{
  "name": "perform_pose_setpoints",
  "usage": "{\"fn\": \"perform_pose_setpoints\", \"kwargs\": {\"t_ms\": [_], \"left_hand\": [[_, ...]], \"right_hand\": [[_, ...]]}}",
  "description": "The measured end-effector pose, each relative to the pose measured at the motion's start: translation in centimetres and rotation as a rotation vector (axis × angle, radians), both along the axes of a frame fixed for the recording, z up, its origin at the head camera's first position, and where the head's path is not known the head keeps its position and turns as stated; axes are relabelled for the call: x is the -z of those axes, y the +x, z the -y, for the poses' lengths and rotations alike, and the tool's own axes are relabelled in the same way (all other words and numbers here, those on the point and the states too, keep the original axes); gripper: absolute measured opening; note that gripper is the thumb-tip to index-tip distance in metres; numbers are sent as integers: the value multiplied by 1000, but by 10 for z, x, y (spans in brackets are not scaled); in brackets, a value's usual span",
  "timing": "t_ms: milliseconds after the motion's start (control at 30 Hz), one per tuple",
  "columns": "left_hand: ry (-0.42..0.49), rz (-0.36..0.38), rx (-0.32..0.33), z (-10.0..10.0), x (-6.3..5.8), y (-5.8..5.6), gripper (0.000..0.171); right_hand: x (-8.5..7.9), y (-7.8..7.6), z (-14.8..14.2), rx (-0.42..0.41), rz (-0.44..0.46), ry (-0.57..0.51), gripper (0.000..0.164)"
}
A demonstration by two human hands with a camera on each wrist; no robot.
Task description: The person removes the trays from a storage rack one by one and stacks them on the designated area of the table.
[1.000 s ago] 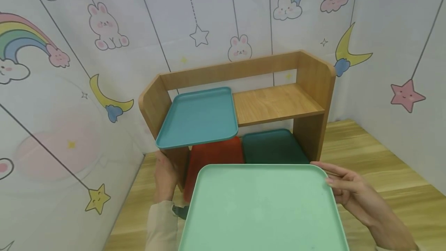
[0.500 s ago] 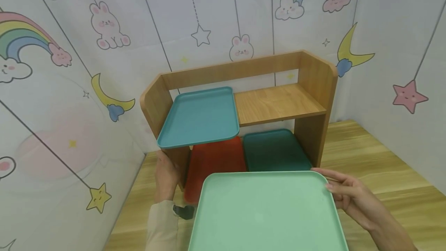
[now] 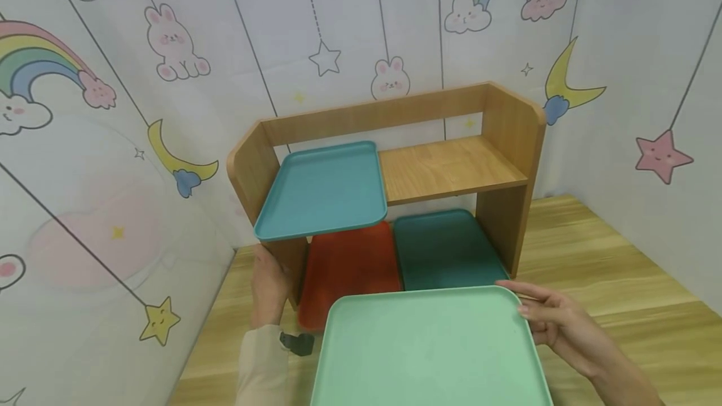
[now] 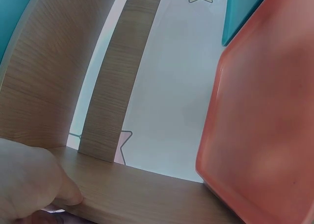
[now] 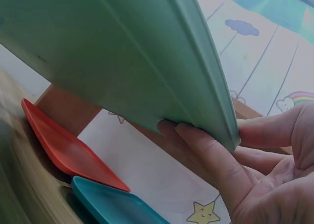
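Note:
My right hand (image 3: 566,324) pinches the far right corner of a light green tray (image 3: 431,349), thumb on top and fingers underneath in the head view. The right wrist view shows the tray's underside (image 5: 113,47) with those fingers (image 5: 208,148) against it. My left hand (image 3: 269,287) grips the left side panel of a small wooden desk shelf (image 3: 451,165). In the left wrist view its thumb (image 4: 64,187) lies on the panel's inner face, and the other fingers are mostly hidden behind the panel.
A blue tray (image 3: 327,190) lies on the upper board's left half, its front overhanging. Below, a red tray (image 3: 352,262) and a dark teal tray (image 3: 445,249) lie side by side. The wood-grain table (image 3: 615,281) meets cartoon-print walls (image 3: 626,80) on both sides.
The light green tray and my right hand have moved down toward me, uncovering more of the red and teal trays. My left hand stays on the side panel.

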State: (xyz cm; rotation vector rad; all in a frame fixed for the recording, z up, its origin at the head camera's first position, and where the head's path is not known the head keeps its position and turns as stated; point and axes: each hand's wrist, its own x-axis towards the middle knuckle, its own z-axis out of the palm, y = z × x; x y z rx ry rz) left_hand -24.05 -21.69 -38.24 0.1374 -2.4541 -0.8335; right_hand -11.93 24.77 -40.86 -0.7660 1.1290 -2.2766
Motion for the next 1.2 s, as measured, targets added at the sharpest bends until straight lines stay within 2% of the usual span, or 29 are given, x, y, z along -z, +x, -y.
{"fn": "perform_pose_setpoints", "kwargs": {"t_ms": [333, 533, 967, 1200], "left_hand": [[-1, -6, 21, 2, 1, 0, 35], [-17, -14, 6, 2, 2, -1, 33], [-23, 5, -1, 2, 3, -3, 34], [-3, 43, -8, 2, 1, -2, 38]], "right_hand": [[8, -1, 5, 4, 9, 40, 53], [11, -1, 9, 18, 26, 87, 50], [23, -3, 17, 49, 59, 192, 47], [27, -5, 18, 57, 86, 237, 45]]}}
